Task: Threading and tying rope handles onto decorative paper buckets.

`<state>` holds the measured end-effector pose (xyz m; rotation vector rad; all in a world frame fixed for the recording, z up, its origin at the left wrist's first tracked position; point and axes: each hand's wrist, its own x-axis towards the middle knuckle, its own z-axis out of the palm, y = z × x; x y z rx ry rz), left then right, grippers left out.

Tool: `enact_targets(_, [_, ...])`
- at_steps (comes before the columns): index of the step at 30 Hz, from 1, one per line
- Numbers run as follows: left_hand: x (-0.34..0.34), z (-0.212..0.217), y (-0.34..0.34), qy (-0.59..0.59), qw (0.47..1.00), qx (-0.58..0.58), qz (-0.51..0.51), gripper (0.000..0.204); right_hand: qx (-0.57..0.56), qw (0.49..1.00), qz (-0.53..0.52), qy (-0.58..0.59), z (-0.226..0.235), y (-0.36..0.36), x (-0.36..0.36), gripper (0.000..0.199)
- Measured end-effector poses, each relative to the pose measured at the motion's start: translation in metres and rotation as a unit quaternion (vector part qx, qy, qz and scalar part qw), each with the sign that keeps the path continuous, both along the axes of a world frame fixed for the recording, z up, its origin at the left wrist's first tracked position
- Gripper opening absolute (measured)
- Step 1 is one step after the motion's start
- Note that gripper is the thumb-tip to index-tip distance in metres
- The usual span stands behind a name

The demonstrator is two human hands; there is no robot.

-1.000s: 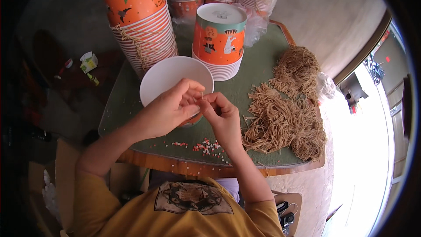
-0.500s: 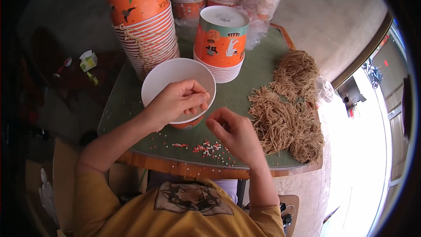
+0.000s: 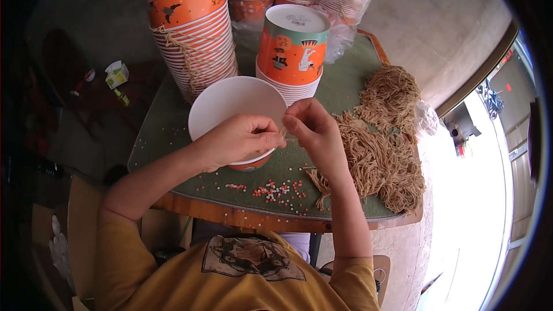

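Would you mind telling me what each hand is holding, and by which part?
The left hand grips the white paper bowl by its near rim. The right hand pinches something small beside it; too small to identify.

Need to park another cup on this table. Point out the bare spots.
Bare green mat lies left of the white cup, below the tied cup stack. Crowded: string pile on the right, scattered beads along the near edge, both hands over the middle.
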<state>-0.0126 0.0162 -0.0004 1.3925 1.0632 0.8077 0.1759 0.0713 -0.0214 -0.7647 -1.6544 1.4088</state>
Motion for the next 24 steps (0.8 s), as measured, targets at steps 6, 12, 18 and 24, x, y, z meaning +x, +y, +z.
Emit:
enact_targets(6, [0.004,0.006,0.001,-0.007,0.999,-0.047,0.01,0.022,0.019,0.997,-0.062,0.039,-0.017,-0.028,0.011,0.01])
enact_targets(12, [0.004,0.007,0.003,0.036,0.999,-0.01,0.009,0.019,0.254,0.952,-0.149,-0.084,-0.01,-0.045,0.002,0.012])
enact_targets(18, [0.006,0.011,0.001,-0.03,0.995,-0.092,0.023,0.016,0.292,0.935,-0.195,-0.047,-0.021,-0.063,-0.017,0.015])
enact_targets(24, [-0.002,0.011,-0.001,-0.13,0.974,-0.179,0.038,0.018,0.154,0.98,-0.12,-0.023,-0.022,-0.067,-0.004,0.009])
